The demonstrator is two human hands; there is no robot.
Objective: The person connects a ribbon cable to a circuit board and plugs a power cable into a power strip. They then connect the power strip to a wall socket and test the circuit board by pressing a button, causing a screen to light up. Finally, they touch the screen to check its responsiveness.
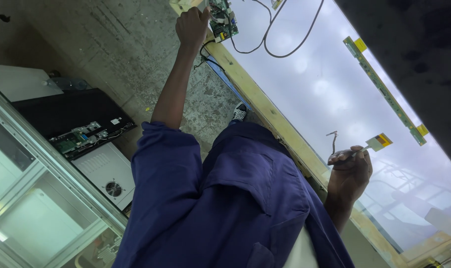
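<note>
My left hand (191,26) reaches far out to the corner of the wooden-edged table (265,106). It rests closed by a small green circuit board (223,21); what it grips is hidden. Black cables (280,44) loop from that board over a large white glowing panel (310,84). My right hand (349,171) hovers over the panel's near edge. It pinches a thin flat ribbon with a yellow tab (379,142). A short loose wire (333,141) lies beside it. A long narrow green strip board (384,89) with yellow ends lies across the panel. I wear blue overalls.
On the concrete floor to the left lie a black case with an exposed circuit board (84,135) and a white metal box with a fan (109,181). A glass and metal frame (41,164) stands at the left. A dark sheet (414,44) covers the panel's far side.
</note>
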